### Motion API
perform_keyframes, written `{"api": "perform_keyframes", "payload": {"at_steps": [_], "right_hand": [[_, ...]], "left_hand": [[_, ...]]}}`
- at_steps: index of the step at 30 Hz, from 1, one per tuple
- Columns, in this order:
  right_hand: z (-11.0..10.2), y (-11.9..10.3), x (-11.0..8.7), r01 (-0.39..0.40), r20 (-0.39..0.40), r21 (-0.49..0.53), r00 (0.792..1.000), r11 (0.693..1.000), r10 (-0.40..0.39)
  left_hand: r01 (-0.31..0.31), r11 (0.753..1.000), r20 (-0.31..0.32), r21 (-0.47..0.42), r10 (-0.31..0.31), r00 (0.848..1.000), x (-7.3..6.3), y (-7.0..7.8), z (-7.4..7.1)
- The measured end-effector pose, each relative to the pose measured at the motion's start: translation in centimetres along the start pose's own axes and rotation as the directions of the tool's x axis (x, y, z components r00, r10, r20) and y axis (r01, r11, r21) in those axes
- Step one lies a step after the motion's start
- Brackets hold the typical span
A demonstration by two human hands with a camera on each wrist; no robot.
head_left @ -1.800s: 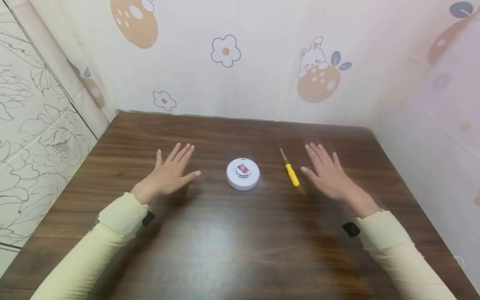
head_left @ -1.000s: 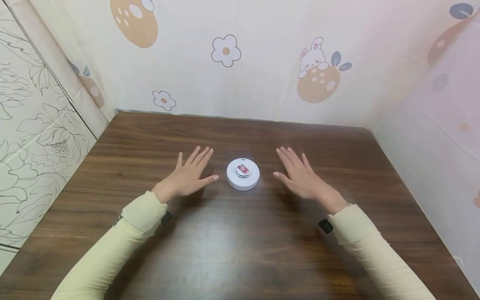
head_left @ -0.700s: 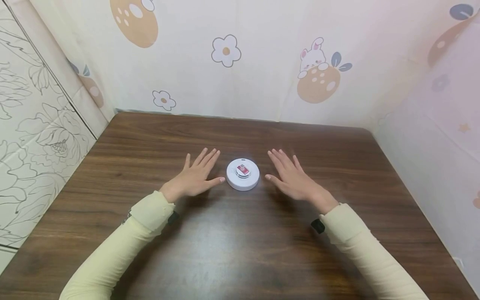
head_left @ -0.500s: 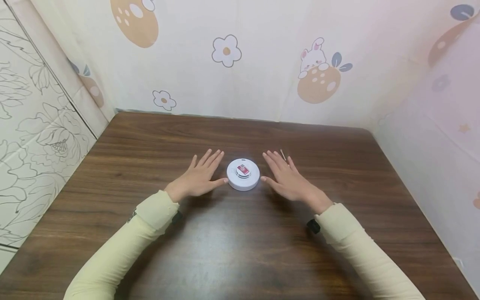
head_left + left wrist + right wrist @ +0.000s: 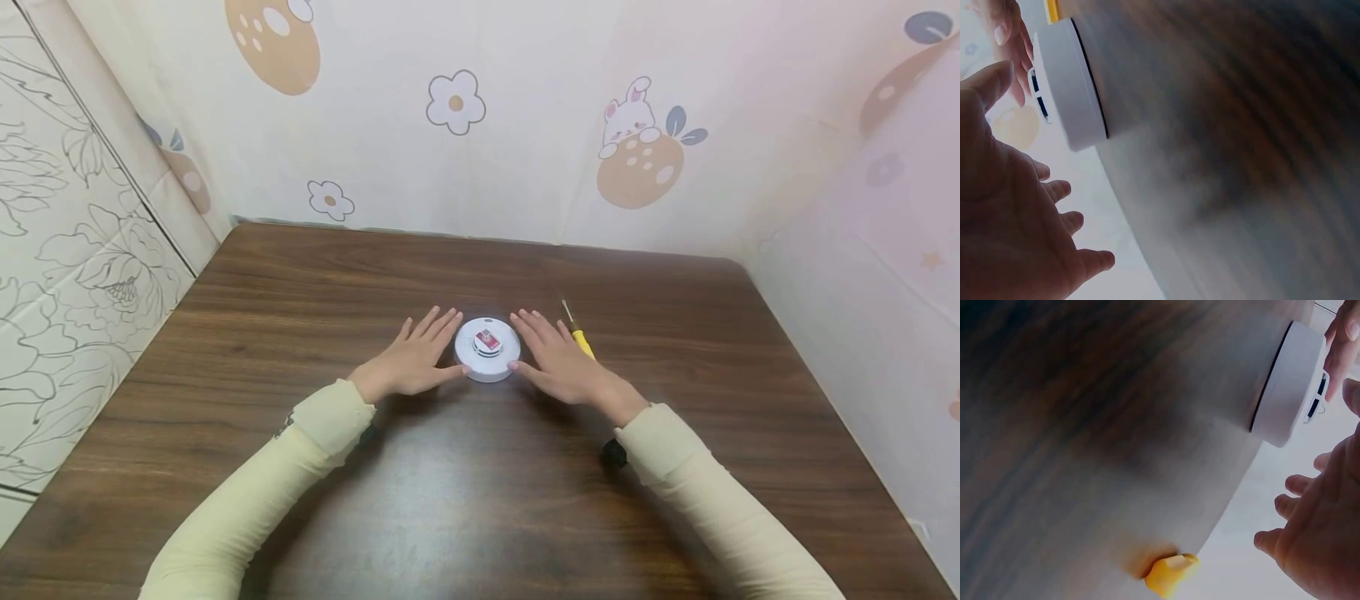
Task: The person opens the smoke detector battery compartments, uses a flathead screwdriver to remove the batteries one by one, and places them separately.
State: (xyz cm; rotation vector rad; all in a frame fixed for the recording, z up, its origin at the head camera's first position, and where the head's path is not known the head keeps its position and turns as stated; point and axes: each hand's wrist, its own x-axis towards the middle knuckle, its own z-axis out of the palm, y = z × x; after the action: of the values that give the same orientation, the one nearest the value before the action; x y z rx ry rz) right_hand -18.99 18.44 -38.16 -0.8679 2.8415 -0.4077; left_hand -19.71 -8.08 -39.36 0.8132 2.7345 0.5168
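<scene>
I see the white disc with left hand at nine o'clock, right hand at three, both outspread, ungrasping.

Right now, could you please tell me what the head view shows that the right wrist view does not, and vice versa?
Only in the head view: the red label, the screwdriver's metal shaft and the rabbit print. Only in the right wrist view: the palm side of the right hand. Both share the white device, yellow handle, left hand, right hand and table.
</scene>
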Motion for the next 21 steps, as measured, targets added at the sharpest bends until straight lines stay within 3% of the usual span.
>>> {"api": "perform_keyframes", "payload": {"at_steps": [14, 21], "right_hand": [[0.7, -0.2, 0.6, 0.020, 0.081, 0.077, 0.996, 0.997, -0.026], [1.0, -0.2, 1.0, 0.008, 0.114, 0.158, 0.993, 0.987, -0.026]], "left_hand": [[-0.031, 0.999, 0.075, -0.044, 0.034, 0.997, 1.0, 1.1, 0.0], [-0.009, 0.989, 0.102, -0.148, 0.024, 0.995, 1.4, 1.2, 0.1]]}}
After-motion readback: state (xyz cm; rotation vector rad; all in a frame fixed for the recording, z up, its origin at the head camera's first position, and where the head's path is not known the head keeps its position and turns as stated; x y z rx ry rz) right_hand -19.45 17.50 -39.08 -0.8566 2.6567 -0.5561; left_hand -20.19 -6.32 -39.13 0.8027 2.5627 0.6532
